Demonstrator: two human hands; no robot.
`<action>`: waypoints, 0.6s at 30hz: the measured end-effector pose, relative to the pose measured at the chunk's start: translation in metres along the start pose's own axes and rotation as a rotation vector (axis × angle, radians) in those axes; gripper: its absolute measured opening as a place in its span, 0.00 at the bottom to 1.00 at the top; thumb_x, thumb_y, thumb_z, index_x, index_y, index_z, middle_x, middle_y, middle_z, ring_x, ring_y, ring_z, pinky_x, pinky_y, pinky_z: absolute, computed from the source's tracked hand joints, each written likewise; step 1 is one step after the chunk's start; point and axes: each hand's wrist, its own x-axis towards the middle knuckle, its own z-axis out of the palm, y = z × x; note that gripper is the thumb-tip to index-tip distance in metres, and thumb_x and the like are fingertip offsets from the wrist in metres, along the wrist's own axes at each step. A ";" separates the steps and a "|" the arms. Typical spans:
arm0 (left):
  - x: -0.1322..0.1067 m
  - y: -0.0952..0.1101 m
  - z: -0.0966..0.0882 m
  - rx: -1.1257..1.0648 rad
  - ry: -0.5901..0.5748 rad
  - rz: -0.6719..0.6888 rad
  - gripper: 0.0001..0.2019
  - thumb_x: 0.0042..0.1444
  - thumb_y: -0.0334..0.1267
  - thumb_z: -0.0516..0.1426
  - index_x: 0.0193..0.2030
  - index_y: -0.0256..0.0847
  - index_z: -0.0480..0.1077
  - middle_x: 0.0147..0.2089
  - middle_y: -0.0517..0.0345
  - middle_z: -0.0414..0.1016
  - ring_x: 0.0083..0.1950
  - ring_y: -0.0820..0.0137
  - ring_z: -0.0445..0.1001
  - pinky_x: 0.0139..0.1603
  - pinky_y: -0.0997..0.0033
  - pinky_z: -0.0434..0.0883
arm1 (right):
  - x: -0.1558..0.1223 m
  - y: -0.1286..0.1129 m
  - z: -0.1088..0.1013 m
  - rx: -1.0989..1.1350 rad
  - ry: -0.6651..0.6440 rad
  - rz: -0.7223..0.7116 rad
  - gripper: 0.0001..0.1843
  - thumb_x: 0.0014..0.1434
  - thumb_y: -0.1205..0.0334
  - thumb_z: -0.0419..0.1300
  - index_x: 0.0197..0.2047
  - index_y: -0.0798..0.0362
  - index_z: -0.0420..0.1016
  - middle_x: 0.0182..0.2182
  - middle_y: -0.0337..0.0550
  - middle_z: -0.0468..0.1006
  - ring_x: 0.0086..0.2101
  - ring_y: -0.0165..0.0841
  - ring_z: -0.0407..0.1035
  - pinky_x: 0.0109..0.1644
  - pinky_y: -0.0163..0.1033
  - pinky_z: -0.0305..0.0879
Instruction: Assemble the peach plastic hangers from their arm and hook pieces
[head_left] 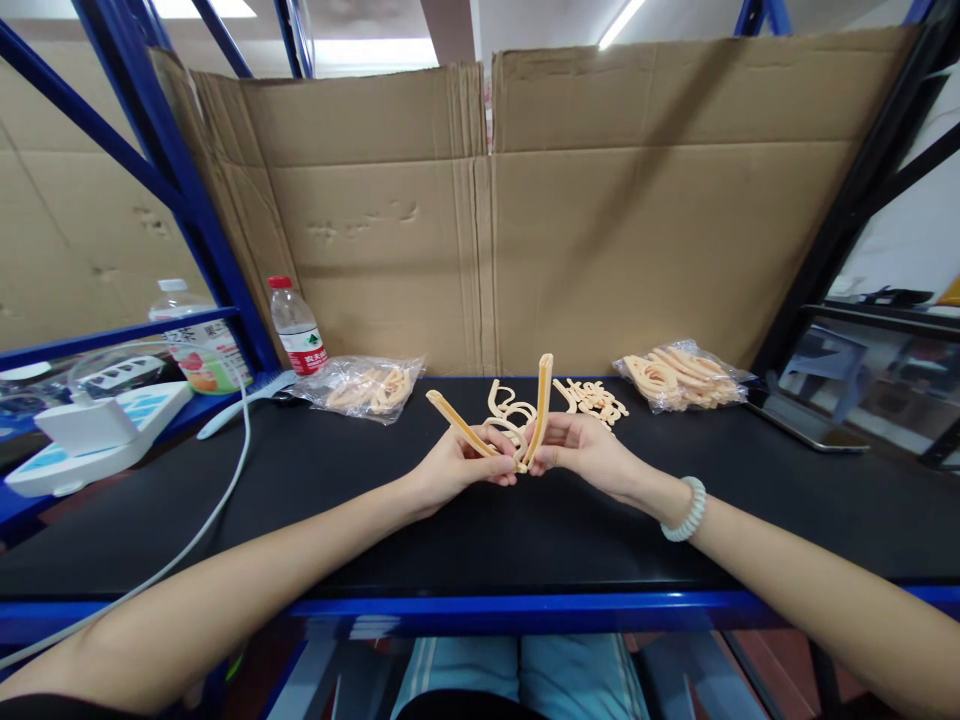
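My left hand [469, 460], closed, pinches a beige strip [455, 418] with a darker orange band along its length. This strip slants up and to the left. My right hand [585, 452] is also closed, gripping another beige strip [541, 398] that rises almost upright. The lower ends of the two strips come together between my fingertips; whether they are joined I cannot tell. Just behind my hands lie several curled beige pieces [504, 400] on the black tabletop [360, 530]. A heap of small beige pieces [598, 402] sits beyond my right hand.
Clear bags of beige pieces lie at the back left [375, 388] and back right [679, 375]. A red-capped bottle [296, 330], a pale-handled brush [247, 403] and a white power strip [142, 425] with a cable [238, 470] are at left. A tablet-like device [814, 425] stands right. Cardboard [675, 220] walls the back.
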 end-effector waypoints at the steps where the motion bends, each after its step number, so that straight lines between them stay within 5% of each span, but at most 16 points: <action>1: 0.000 0.000 0.000 0.004 0.001 0.005 0.12 0.45 0.37 0.68 0.32 0.33 0.72 0.30 0.56 0.77 0.31 0.73 0.76 0.36 0.74 0.74 | 0.000 -0.001 0.001 -0.010 0.000 -0.011 0.11 0.50 0.62 0.67 0.37 0.54 0.74 0.33 0.41 0.78 0.31 0.30 0.74 0.38 0.38 0.72; 18: 0.001 -0.004 0.006 0.052 0.196 0.085 0.13 0.46 0.39 0.67 0.34 0.33 0.72 0.31 0.56 0.78 0.32 0.71 0.78 0.36 0.74 0.75 | -0.004 0.001 0.019 -0.089 0.177 -0.137 0.15 0.48 0.56 0.69 0.37 0.54 0.74 0.33 0.44 0.80 0.34 0.35 0.76 0.44 0.43 0.74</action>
